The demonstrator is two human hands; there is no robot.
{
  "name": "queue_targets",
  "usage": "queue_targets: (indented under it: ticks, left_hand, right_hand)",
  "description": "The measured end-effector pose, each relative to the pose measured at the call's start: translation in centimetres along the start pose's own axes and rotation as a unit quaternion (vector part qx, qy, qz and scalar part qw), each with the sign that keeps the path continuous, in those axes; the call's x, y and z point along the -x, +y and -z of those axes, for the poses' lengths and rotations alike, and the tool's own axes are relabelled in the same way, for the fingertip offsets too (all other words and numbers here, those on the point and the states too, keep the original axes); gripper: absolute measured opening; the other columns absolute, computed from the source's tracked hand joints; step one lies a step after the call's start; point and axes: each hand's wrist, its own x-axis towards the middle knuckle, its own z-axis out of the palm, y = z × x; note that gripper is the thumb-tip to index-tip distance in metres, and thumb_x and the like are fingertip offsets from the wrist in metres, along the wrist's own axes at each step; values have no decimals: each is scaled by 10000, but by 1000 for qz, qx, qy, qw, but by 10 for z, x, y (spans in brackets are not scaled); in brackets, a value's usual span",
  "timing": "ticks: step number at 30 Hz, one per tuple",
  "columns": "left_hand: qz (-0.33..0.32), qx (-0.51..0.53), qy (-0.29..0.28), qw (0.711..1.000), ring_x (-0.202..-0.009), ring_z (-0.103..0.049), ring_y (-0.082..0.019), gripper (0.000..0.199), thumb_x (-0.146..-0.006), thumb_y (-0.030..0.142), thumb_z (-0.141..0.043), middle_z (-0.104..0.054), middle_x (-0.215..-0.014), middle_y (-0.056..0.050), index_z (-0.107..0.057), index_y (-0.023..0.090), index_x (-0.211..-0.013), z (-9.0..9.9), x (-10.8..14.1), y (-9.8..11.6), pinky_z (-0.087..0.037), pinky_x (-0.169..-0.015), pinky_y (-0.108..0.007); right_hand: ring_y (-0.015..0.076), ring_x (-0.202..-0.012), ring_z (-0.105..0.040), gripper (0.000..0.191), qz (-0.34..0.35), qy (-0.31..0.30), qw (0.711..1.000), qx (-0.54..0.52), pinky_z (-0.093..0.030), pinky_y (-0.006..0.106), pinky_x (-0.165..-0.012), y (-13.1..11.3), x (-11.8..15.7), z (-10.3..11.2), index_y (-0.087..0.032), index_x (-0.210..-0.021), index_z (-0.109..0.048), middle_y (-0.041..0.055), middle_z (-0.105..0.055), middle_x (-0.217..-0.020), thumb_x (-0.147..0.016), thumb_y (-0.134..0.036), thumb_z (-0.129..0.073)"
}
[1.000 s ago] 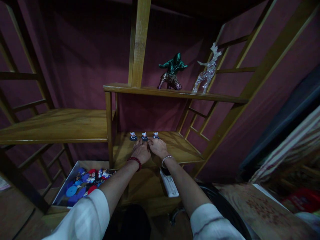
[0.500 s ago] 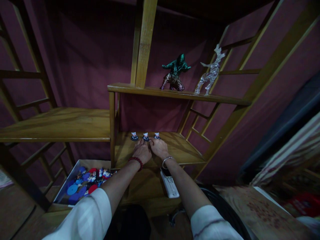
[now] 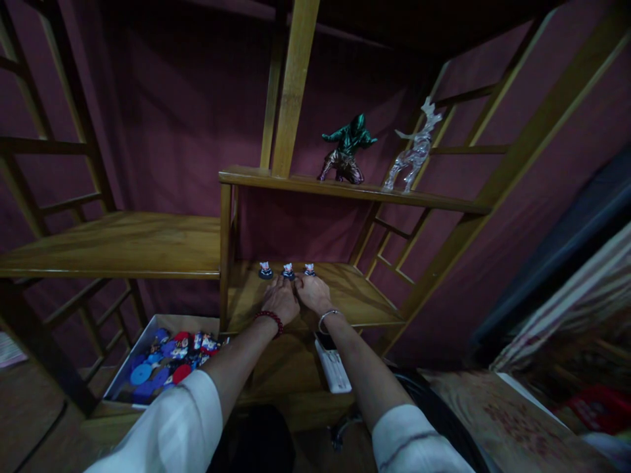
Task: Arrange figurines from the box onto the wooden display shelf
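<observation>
Three small white-and-dark figurines on round dark bases stand in a row at the back of the low shelf: a left figurine [image 3: 265,270], a middle figurine [image 3: 288,270] and a right figurine [image 3: 309,269]. My left hand [image 3: 281,300], a red bead bracelet at its wrist, has its fingers closed in at the front of the middle figurine's base. My right hand [image 3: 313,293], with a silver bangle, is curled against the same base from the right, just in front of the right figurine. The hands nearly meet, and some fingertips are hidden.
An open box [image 3: 111,387] full of small colourful figures stands at the lower left. A white rectangular object [image 3: 335,371] lies below my right forearm. On the upper shelf [image 3: 276,179] are a green crouching figure [image 3: 348,148] and a clear deer figurine [image 3: 414,154].
The view has shifted slightly. Both hands stay at the middle figurine, and the three figurines keep their places in the row.
</observation>
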Motion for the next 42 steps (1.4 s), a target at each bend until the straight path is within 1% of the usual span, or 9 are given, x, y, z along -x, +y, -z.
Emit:
queue_targets:
  ticks: [6, 13, 17, 22, 25, 28, 35, 40, 42]
  left_hand:
    - [-2, 4, -4, 1000, -1224, -322, -248, 448, -721, 169, -400, -436, -1287, -156, -459, 82, -1156, -3, -1, -2, -278, -986, -358]
    - [0, 3, 13, 1000, -1238, -312, -242, 477, -722, 164, -404, -416, -1299, -176, -443, 45, -1183, -4, 0, -3, -257, -1006, -343]
    - [-19, 1, 43, 999, -1161, -405, -225, 420, -708, 123, -410, -506, -1193, -168, -506, 50, -1110, -1, 3, -3, -292, -986, -319]
    - [-63, 12, 89, 994, -1081, -473, -202, 341, -715, 82, -401, -573, -1093, -139, -560, 69, -1017, -2, 7, -4, -329, -966, -305]
    - [-81, 25, 87, 993, -1026, -509, -195, 309, -713, 67, -403, -605, -1028, -133, -585, 76, -963, -2, 9, -3, -360, -941, -297]
    - [-87, 39, 80, 992, -960, -536, -183, 289, -723, 64, -394, -631, -967, -104, -602, 110, -918, 1, 13, 0, -391, -904, -293]
    - [-100, 44, 83, 991, -871, -544, -189, 285, -774, 103, -363, -644, -897, -95, -612, 117, -912, 6, 29, 3, -428, -814, -300]
    - [-87, 50, 75, 992, -854, -545, -194, 273, -769, 95, -368, -646, -883, -95, -616, 118, -881, 10, 44, 2, -427, -804, -305]
    - [-85, 59, 73, 992, -852, -544, -190, 276, -769, 86, -364, -646, -885, -95, -613, 118, -884, 13, 52, 1, -426, -813, -306]
  right_hand:
    - [218, -931, -596, 345, -4, 2, 1000, -2, -431, 296, -737, 1, -1, -2, -274, -1077, -575, 69, -656, -975, -851, -308, -318]
    - [222, -921, -602, 352, -2, 13, 1000, -8, -430, 296, -727, 3, -1, -5, -276, -1118, -542, 69, -656, -973, -854, -331, -316]
    - [201, -929, -596, 379, -20, 18, 999, -28, -415, 269, -731, 5, 0, -6, -247, -1196, -479, 77, -653, -981, -852, -342, -353]
    - [174, -842, -607, 352, -22, 22, 996, -78, -391, 237, -683, 7, 5, -7, -196, -1157, -500, 69, -664, -859, -858, -330, -370]
    - [161, -775, -605, 324, -8, 35, 994, -103, -380, 223, -651, 8, 10, -6, -175, -1125, -516, 50, -659, -767, -849, -297, -398]
    - [146, -743, -602, 291, 9, 52, 990, -129, -387, 207, -647, 9, 17, -5, -166, -1086, -537, 36, -656, -735, -843, -261, -409]
    - [143, -821, -617, 243, 72, 81, 978, -179, -423, 204, -741, 6, 37, -3, -193, -947, -611, 39, -677, -886, -833, -183, -397]
    - [133, -781, -625, 246, 109, 89, 971, -193, -442, 205, -741, 0, 52, -5, -206, -924, -619, 18, -681, -864, -822, -154, -400]
    - [134, -796, -623, 249, 118, 98, 969, -193, -445, 210, -748, -3, 59, -5, -210, -909, -621, 18, -678, -878, -819, -145, -398]
